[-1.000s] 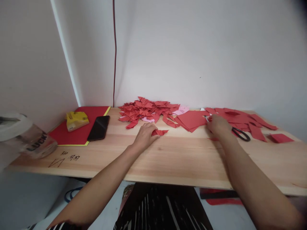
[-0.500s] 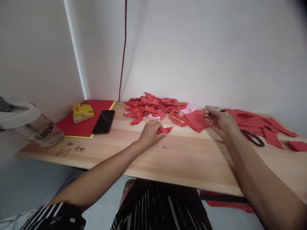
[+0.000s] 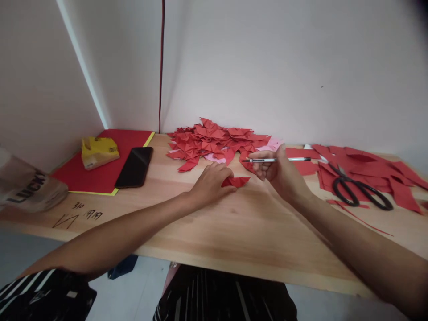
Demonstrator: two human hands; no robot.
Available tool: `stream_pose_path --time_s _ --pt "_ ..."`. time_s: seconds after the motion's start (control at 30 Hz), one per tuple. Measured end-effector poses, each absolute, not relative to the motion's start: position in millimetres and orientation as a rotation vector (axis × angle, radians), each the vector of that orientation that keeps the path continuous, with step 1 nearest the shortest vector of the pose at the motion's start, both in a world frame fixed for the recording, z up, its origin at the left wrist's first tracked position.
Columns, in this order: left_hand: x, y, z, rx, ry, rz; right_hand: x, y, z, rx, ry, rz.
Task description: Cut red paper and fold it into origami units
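A small folded red paper piece (image 3: 236, 181) lies flat on the wooden counter (image 3: 234, 223), a little in front of the big heap of folded red pieces (image 3: 217, 140). The left hand (image 3: 211, 183) rests on the counter with its fingertips pinning the near left corner of that piece, fingers curled down onto it. Just to the right, the right hand (image 3: 280, 171) hovers above the counter, its fingers closed around a slim pen (image 3: 276, 159) that lies level, its tip pointing left, above and a little beyond the folded piece; the two hands sit close together but do not touch. The heap behind them is mostly red with a few pale pink pieces (image 3: 272, 143) showing at its right edge, and it reaches back to the white wall. Further right a spread of flat red paper sheets and offcuts (image 3: 364, 167) covers the counter, with black-handled scissors (image 3: 359, 189) lying open on top of them and a thin red strip near the handles. Off to the left a black phone (image 3: 134, 166) lies face up, partly on a red sheet with a yellow edge (image 3: 100, 174), which also carries a yellow packet (image 3: 99, 152). At the far left edge a clear jar with dark lettering (image 3: 25, 189) lies tilted, beside some pen marks on the wood.
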State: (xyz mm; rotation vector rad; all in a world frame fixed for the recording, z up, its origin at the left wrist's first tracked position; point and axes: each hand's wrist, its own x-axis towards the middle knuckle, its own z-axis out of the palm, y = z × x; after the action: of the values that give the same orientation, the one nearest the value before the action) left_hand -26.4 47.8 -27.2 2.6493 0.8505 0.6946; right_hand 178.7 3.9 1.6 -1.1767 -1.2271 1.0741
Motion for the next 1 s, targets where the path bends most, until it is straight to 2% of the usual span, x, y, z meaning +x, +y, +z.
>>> stream_pose_path --time_s 0.27,0.5,1.0 --pt "-33 51 -30 2.529 0.869 0.719 168 -2 -25 -1.213 -1.341 0.948" --pt "-33 52 -30 2.491 0.846 0.739 169 -8 -16 -1.445 -1.567 0.848" --pt "-32 51 -27 2.452 0.851 0.742 165 -9 -19 -1.491 -1.735 0.672"
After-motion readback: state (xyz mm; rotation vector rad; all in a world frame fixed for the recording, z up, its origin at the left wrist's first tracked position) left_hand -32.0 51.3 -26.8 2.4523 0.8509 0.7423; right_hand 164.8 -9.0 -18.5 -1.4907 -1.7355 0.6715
